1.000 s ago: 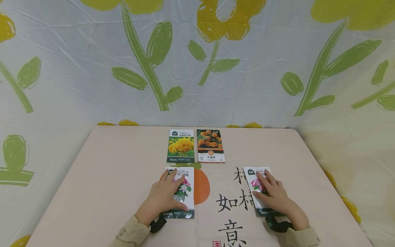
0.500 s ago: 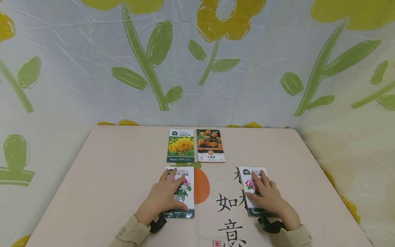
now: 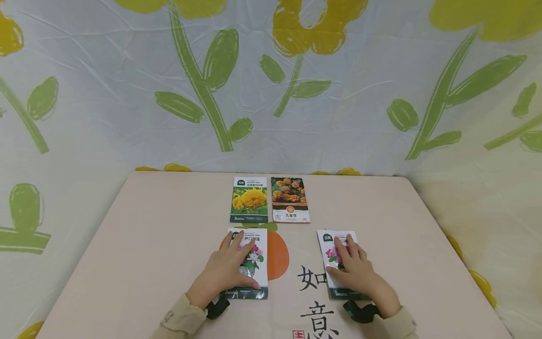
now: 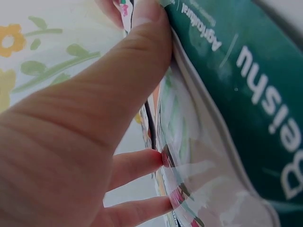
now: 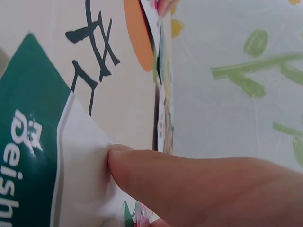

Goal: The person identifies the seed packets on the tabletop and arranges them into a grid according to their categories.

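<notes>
In the head view a seed packet with pink and white lotus flowers (image 3: 255,259) lies flat at front centre. My left hand (image 3: 224,270) rests on it with fingers spread, the thumb near its green bottom band. A second matching lotus seed packet (image 3: 333,254) lies to the right, slightly tilted. My right hand (image 3: 353,273) presses on its face from the right side, fingers stretched forward. The right wrist view has my right thumb (image 5: 142,170) on this packet's white part, above the green Beishu band (image 5: 33,118). My left fingertips (image 4: 154,158) touch the other packet's glossy face.
Behind lie a yellow-flower seed packet (image 3: 249,199) and, beside it on the right, an orange marigold packet (image 3: 290,200). The pink table cover (image 3: 139,254) bears a printed persimmon (image 3: 278,256) and black characters (image 3: 316,313). A flower-patterned curtain (image 3: 338,132) stands along the table's far edge.
My right hand has slid its lotus packet leftward across the table, over some of the printed characters. The left hand and the other packets stay where they were.
</notes>
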